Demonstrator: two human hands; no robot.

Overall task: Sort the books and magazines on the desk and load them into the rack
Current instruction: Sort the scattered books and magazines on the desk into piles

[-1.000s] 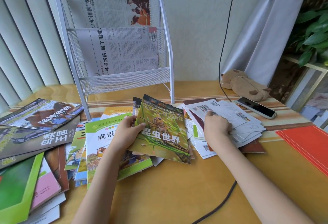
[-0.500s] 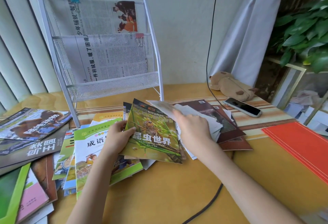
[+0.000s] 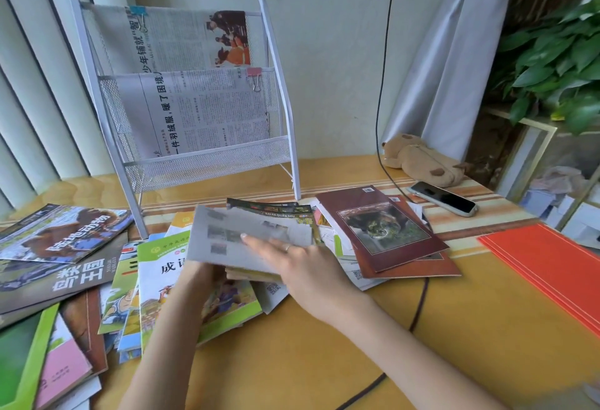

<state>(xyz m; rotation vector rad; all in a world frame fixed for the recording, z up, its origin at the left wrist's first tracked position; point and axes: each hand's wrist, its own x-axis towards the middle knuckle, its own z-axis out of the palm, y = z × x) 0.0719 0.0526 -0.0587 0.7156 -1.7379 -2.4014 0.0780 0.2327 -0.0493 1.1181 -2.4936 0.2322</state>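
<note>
Several books and magazines (image 3: pixel 81 280) lie fanned in a loose overlapping heap at the left of a yellow wooden surface (image 3: pixel 292 361), among them an animal magazine (image 3: pixel 61 234), a dark bird magazine (image 3: pixel 58 276) and a green-edged book (image 3: pixel 19 354) at the near corner. Behind the heap stands a white wire-mesh rack (image 3: pixel 181 101), upright, with a folded newspaper (image 3: pixel 194 111) in each of its two upper pockets; the lowest pocket shows only mesh. Just in front of the rack, the left hand (image 3: pixel 201 276) reaches under a small stack from the near side; most of it is hidden, so I cannot tell how its fingers lie. On top of that stack sits a grey sheaf of papers (image 3: pixel 233 234), with the top of a green insect book (image 3: pixel 276 211) showing beneath. The right hand (image 3: pixel 292 263) lies flat on the sheaf, fingers straight and pointing left, pressing it down. To the right, two dark red booklets (image 3: pixel 383 228) rest overlapped on white papers. Further back right lie a brown plush toy (image 3: pixel 418 159) and a phone (image 3: pixel 444 197), near each other, with a black cable (image 3: pixel 380 85) hanging down the wall beside them. An orange folder (image 3: pixel 552 263) lies at the far right edge
</note>
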